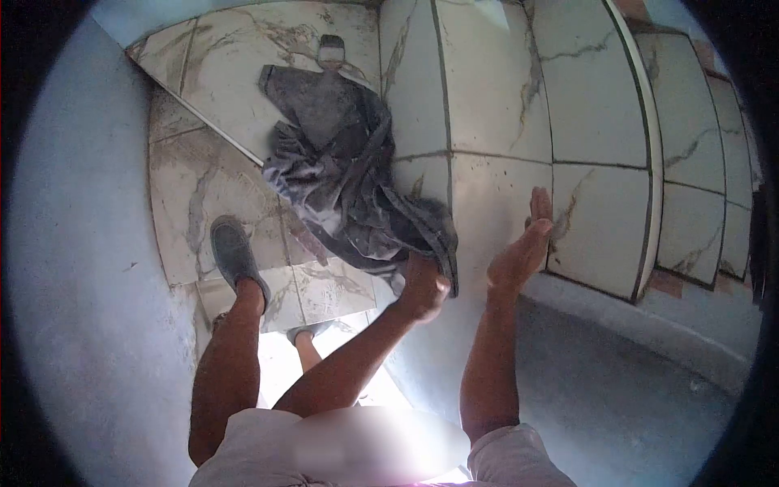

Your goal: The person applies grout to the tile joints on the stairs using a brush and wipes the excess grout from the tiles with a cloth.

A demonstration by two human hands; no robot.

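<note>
A dark grey crumpled cloth [349, 187] lies over the marbled tiles, bunched and trailing toward the lower right. My left hand [426, 288] is closed on its lower end. To the right, my right hand [519, 256] is held in front of the tiled surface with its fingers stretched out, and nothing shows in it. Just past the cloth's far end lies a small tool with a dark, flat head [331, 53], perhaps a brush or scraper; its lower part meets the cloth.
A foot in a grey slipper [235, 252] stands on a tiled step [182, 235] at the left. Another foot [307, 334] shows lower down in bright light. Tiled steps [600, 227] run off to the right. A bluish wall [89, 243] rises at the left.
</note>
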